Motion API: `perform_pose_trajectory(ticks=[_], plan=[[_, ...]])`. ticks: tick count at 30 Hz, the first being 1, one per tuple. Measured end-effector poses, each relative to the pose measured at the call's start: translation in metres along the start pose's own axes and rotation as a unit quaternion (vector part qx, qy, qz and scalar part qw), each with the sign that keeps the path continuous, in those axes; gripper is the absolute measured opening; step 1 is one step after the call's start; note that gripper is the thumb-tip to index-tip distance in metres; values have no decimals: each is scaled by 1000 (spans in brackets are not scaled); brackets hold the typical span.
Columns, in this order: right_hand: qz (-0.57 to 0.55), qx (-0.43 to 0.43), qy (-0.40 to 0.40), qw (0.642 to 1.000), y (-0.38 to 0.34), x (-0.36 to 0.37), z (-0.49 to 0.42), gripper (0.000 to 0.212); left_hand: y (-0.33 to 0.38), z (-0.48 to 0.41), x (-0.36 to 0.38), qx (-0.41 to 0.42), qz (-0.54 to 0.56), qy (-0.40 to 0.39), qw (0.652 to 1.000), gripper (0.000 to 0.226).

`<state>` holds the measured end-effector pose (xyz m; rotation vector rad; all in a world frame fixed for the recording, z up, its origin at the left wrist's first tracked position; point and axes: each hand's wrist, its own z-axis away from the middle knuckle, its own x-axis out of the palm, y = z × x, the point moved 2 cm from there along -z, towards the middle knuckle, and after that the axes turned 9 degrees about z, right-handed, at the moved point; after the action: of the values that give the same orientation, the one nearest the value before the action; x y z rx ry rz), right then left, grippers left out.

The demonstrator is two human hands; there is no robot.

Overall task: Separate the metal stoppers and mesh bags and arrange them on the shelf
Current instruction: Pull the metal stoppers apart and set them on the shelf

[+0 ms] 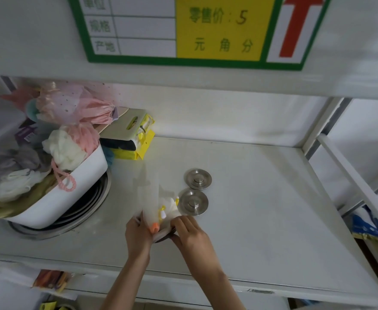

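Two round metal stoppers lie on the white shelf (261, 198), one at the back (197, 179) and one nearer (193, 202), almost touching. Just left of the nearer one, my left hand (138, 233) pinches a translucent white mesh bag (148, 193) that stands up blurred, with yellow tags and an orange tip. My right hand (190, 231) grips the bag's lower end where a dark metal rim, perhaps a third stopper (164, 238), peeks out beneath my fingers. Both hands are close together near the shelf's front.
A white tub (87, 173) full of pink, white and grey mesh bags tilts on stacked metal plates (94, 198) at the left. Yellow packs (138, 142) and a white board lie behind it. A green price sign (183, 30) hangs above. A shelf frame (351, 175) rises at the right.
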<state>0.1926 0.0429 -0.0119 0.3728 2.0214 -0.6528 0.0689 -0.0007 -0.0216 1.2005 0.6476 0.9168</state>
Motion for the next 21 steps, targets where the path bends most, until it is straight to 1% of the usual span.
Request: perform_pose_trajectory(ticks=[1, 4, 5, 7, 9, 12, 14, 16, 18, 19, 20, 21], plan=[[8, -9, 6, 1000, 1, -1, 0, 27, 2, 2, 0, 8, -4, 2, 1000, 20], [8, -37, 30, 999, 1, -5, 1, 22, 9, 5, -2, 51, -49, 2, 998, 4], [1, -44, 37, 998, 1, -6, 2, 20, 10, 5, -3, 60, -63, -3, 996, 4], [-2, -56, 54, 997, 0, -8, 5, 22, 10, 3, -3, 66, -76, -14, 995, 10], [-3, -64, 62, 996, -1, -8, 9, 30, 9, 1, -5, 87, -101, -9, 991, 16], [2, -63, 60, 996, -2, -9, 14, 39, 6, 0, -7, 116, -144, 1, 983, 10], [-2, -50, 57, 997, -1, -13, 18, 42, 10, 4, -7, 134, -181, -14, 974, 21], [-13, -32, 50, 998, 1, -20, 20, 41, 13, 6, -8, 157, -216, -36, 963, 27], [-8, -30, 42, 999, 1, -26, 20, 36, 15, 6, -7, 156, -228, -44, 960, 23], [2, -34, 39, 999, 1, -28, 20, 31, 14, 5, -6, 160, -231, -37, 959, 21], [11, -35, 34, 999, 1, -29, 20, 28, 13, 3, -5, 170, -234, -24, 957, 24], [18, -34, 27, 999, 1, -29, 20, 27, 13, 2, -4, 186, -239, -13, 953, 33]])
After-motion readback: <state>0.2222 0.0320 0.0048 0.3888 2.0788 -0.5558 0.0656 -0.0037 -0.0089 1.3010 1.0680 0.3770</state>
